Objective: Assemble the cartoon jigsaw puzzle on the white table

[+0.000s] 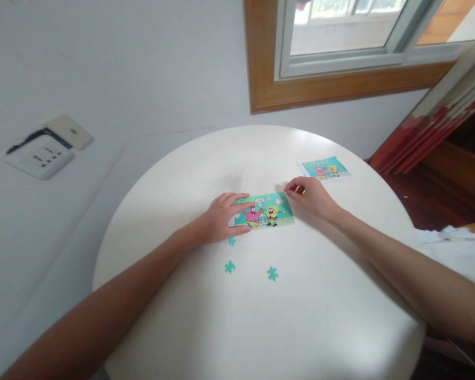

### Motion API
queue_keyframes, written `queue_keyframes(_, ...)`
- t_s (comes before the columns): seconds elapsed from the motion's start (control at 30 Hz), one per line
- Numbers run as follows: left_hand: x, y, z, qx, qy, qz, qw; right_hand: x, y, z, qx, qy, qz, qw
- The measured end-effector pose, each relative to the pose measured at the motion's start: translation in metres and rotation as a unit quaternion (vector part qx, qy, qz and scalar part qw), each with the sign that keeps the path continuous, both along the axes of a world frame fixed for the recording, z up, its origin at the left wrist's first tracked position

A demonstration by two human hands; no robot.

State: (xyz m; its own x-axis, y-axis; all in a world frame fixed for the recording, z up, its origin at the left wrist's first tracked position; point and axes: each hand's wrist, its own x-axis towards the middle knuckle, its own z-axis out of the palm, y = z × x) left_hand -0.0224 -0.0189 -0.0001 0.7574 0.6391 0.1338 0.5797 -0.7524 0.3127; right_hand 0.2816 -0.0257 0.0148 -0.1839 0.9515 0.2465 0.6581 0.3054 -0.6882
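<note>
Near the middle of the round white tabletop (261, 327) lay a cartoon puzzle (266, 211), almost all put together. Its long side ran left to right across the tabletop, tipped up a little at the right end. The picture faced up, with the cartoon friends' heads toward the far edge by the window (352, 31).

The left hand (221, 217) lay flat on the puzzle's left end. Its fingers (241, 203) were spread and pressed down on the pieces. The right hand (311, 196) sat at the puzzle's far right corner. Its fingers were curled together at the tips, maybe pinching a small piece, but I could not tell for sure because the hand hid it.

Three loose teal pieces waited closer to the near edge: one (231, 241) just below the left hand, one (230, 266) a bit nearer, and one (272, 273) to its right. A small guide picture (325, 169) lay near the far right edge, well apart from the puzzle.

To do this step well, I think the left hand should hold the puzzle still. Then the right hand can turn a piece until its bumps match the gap and press it down softly, so the joined pieces do not pop up.
</note>
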Motion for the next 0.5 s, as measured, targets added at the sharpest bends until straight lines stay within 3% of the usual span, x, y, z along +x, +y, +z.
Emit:
queue_keyframes(0.07,0.001,-0.001,0.001,-0.003,-0.003,0.003,1.0,-0.005,-0.012,0.01,0.007,-0.002,0.08,0.997)
queue_keyframes(0.13,0.002,-0.001,0.002,-0.007,-0.005,0.005,1.0,-0.014,-0.029,0.023,-0.006,-0.01,0.215,0.976)
queue_keyframes(0.2,0.003,-0.002,0.003,-0.008,-0.005,0.004,1.0,-0.023,-0.049,0.035,-0.032,-0.037,0.356,0.933)
queue_keyframes(0.27,0.003,-0.003,0.005,-0.009,-0.002,0.003,1.0,-0.033,-0.067,0.041,-0.047,-0.081,0.438,0.894)
queue_keyframes(0.37,0.003,-0.004,0.006,-0.012,0.0,0.005,1.0,-0.043,-0.082,0.042,-0.042,-0.168,0.47,0.865)
queue_keyframes(0.5,0.002,-0.004,0.006,-0.017,0.0,0.004,1.0,-0.048,-0.088,0.034,-0.017,-0.211,0.466,0.859)
